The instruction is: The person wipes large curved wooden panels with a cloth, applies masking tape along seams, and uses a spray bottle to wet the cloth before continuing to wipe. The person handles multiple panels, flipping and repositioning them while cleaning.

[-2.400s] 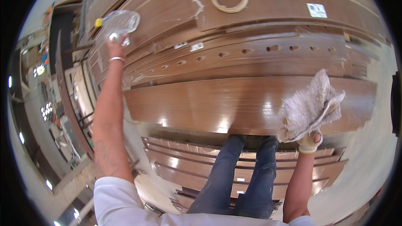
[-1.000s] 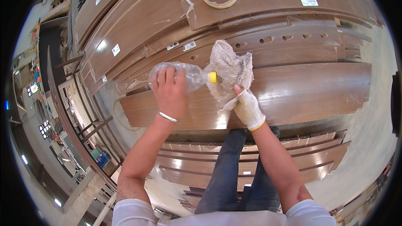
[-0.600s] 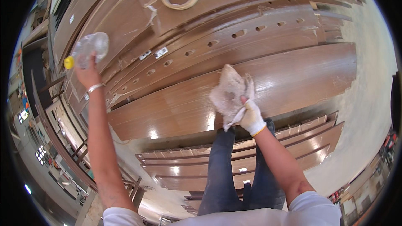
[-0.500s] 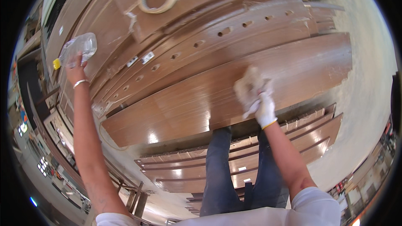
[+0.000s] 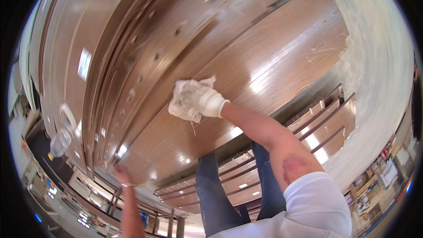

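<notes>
My right hand (image 5: 206,100), in a white knit glove, holds a crumpled whitish cloth (image 5: 183,108) against the face of a long brown board (image 5: 264,57). The cloth bunches under the palm and sticks out past the fingers. My bare left hand (image 5: 122,175), with a band at its wrist, is by the left end of that board. Motion blurs its fingers, and whether it touches the board I cannot make out. Further left, a clear plastic bottle with a yellow cap (image 5: 60,143) lies on brown panels beside a roll of tape (image 5: 67,117).
Behind the board lie several stacked brown panels (image 5: 99,26), one with a row of holes. A white label (image 5: 84,64) sticks to one panel. More brown boards (image 5: 324,125) lie near my legs. Pale floor (image 5: 374,61) runs along the right.
My left hand has let go of the bottle and moved down to the board's left end. My right hand and cloth have moved left along the board. The view has turned.
</notes>
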Demonstrator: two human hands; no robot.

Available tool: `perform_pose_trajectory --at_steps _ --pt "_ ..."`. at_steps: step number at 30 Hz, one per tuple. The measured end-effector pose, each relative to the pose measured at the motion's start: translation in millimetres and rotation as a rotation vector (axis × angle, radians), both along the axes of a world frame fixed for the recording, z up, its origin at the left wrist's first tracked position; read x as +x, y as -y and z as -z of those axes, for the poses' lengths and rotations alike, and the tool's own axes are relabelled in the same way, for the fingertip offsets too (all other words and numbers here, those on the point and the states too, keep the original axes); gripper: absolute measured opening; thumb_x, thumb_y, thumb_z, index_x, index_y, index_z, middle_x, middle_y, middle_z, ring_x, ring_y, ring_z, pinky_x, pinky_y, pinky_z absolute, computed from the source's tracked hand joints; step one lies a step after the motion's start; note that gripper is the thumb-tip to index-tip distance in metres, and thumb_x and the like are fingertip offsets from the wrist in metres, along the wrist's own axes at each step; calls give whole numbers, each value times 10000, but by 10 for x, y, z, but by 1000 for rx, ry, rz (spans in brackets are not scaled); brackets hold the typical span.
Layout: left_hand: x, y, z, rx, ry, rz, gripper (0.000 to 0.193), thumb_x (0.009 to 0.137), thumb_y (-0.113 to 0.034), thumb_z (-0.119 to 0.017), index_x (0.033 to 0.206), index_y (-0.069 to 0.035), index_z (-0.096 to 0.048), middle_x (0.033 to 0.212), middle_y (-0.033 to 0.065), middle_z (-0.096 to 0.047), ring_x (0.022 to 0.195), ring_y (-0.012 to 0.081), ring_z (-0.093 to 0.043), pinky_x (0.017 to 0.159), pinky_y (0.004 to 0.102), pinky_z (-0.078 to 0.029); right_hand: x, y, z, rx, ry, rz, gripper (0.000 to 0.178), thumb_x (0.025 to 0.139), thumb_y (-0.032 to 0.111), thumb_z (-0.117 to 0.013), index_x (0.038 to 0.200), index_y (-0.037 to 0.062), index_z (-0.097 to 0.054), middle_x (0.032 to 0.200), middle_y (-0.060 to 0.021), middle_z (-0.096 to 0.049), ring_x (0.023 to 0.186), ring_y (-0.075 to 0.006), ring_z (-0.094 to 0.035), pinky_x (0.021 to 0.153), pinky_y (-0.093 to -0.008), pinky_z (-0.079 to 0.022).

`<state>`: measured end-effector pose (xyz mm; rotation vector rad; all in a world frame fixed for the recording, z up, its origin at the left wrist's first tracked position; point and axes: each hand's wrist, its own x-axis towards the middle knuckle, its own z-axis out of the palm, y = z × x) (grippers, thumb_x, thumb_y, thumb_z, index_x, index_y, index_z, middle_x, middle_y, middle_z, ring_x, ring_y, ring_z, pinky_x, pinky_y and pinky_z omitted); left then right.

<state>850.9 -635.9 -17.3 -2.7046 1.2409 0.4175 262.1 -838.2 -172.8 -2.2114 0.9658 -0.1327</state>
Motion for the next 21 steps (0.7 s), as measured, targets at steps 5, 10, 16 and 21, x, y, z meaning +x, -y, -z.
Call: perform_pose_trajectory --at_steps 5,10,16,21 --pt "-3766 162 526 257 -340 311 724 890 -88 -731 1541 -9 -425 1557 243 -467 1433 412 -464 1213 505 -374 -2786 1034 -168 -239 -624 530 402 1024 178 -512 1406 115 -620 1374 -148 -606 1263 -310 -582 1053 -531 -512" --pt "-6530 1836 1318 172 -354 619 1386 688 -565 -914 1663 -5 -103 1720 306 -51 1596 496 -30 1255 667 -152 -4948 1670 -26 -404 -554 1047 579 896 210 -630 1474 217 -589 1561 -166 -497 1355 -419 -468 1117 -509 -452" --pt "-7368 2518 1560 526 -117 182 1754 541 -640 -982 1608 -58 284 1668 321 292 1569 489 233 1216 738 -151 -5542 2245 220 -647 -536 1124 455 920 220 -569 1359 133 -651 1381 -137 -611 1337 -360 -476 1068 -474 -433" --pt "-7268 2561 1617 553 -111 174 1790 519 -580 -1020 1591 -50 313 1652 348 296 1551 514 256 1274 646 -14 -5775 2245 124 -532 -343 1244 508 923 231 -608 1430 240 -630 1575 -69 -492 1363 -366 -453 1142 -501 -419"
